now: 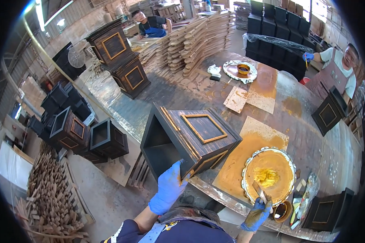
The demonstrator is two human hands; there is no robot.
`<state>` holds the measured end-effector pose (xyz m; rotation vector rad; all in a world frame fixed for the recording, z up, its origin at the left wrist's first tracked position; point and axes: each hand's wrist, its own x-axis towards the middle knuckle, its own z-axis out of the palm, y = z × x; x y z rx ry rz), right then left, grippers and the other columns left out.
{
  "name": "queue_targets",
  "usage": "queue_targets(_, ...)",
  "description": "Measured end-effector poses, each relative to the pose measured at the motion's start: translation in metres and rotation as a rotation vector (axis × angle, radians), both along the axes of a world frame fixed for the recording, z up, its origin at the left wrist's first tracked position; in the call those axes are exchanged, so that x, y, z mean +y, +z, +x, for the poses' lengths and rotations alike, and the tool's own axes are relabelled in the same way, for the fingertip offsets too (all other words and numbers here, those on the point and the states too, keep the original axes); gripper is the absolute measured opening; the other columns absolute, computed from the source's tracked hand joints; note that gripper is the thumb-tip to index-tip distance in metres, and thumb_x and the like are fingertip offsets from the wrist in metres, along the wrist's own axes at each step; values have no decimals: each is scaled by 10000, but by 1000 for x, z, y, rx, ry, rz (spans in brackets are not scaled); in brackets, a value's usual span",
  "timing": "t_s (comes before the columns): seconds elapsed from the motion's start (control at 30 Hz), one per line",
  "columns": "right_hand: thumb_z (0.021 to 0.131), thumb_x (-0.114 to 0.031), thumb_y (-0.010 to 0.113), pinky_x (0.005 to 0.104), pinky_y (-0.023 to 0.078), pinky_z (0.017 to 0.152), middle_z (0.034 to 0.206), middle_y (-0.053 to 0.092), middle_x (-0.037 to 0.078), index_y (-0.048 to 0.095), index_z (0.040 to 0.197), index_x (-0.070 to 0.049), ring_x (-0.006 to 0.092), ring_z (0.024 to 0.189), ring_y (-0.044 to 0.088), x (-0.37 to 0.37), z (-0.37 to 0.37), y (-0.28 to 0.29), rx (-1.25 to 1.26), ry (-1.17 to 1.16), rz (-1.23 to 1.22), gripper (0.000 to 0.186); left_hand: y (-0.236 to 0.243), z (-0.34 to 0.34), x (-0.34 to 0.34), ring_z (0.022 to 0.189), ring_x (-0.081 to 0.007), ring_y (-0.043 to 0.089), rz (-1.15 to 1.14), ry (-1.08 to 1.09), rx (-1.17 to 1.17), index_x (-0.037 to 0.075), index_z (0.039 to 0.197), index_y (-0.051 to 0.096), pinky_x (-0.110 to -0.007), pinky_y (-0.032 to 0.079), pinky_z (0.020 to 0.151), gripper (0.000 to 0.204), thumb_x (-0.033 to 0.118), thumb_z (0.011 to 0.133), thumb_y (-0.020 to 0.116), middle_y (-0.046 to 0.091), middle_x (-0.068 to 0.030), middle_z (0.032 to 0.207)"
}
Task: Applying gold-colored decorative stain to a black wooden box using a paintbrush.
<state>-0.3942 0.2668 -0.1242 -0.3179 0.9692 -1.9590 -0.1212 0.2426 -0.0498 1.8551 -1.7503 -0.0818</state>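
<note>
My left hand (pixel 169 187), in a blue glove, is closed on the lower edge of a dark wooden box (pixel 194 146) that lies tilted with its hollow mouth facing left. Gold-coloured lines frame a panel on the box and run along its moulding. In my right hand (pixel 257 214), whose blue glove is stained brown, is a flat paintbrush (pixel 258 190). Its tip hangs over a round scalloped plate (pixel 244 183) coated in ochre, with wet gold paint (pixel 267 176) in the middle. A small bowl of dark liquid (pixel 280 210) stands beside the right hand.
Another dark box (pixel 328 211) and some brushes in plastic (pixel 306 198) lie at the right. Stained boards (pixel 231 162) lie under the work. A second plate (pixel 231 73) sits farther back, near stacked wooden slats (pixel 190 40). Two co-workers (pixel 334 73) (pixel 152 26) stand across the table.
</note>
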Motion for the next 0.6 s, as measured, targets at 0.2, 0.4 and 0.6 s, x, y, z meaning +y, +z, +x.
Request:
queue_targets(0.2, 858, -203, 507, 235, 470, 723, 926, 544, 99, 465, 1071, 60, 108, 723, 511, -6, -9, 8, -55, 40, 9, 341, 4, -4, 4, 706, -340, 572, -23, 54, -5, -5, 1114, 427, -384, 456, 609, 472, 206, 738, 618, 569, -198, 771)
queue_targets(0.4, 852, -188, 516, 243, 470, 714, 892, 553, 89, 473, 1071, 51, 115, 713, 513, -4, -21, 12, -70, -1, 16, 327, 1, -6, 8, 752, -333, 567, 26, 105, 48, 22, 1150, 399, -376, 456, 639, 523, 135, 704, 647, 568, -183, 851)
queue_targets(0.6, 831, -209, 543, 225, 443, 699, 964, 528, 100, 477, 1049, 55, 100, 717, 478, 0, -33, 15, -62, 2, 4, 349, 1, -9, 3, 693, -336, 568, -35, 94, 17, 13, 1132, 414, -383, 453, 592, 490, 166, 721, 633, 568, -190, 779)
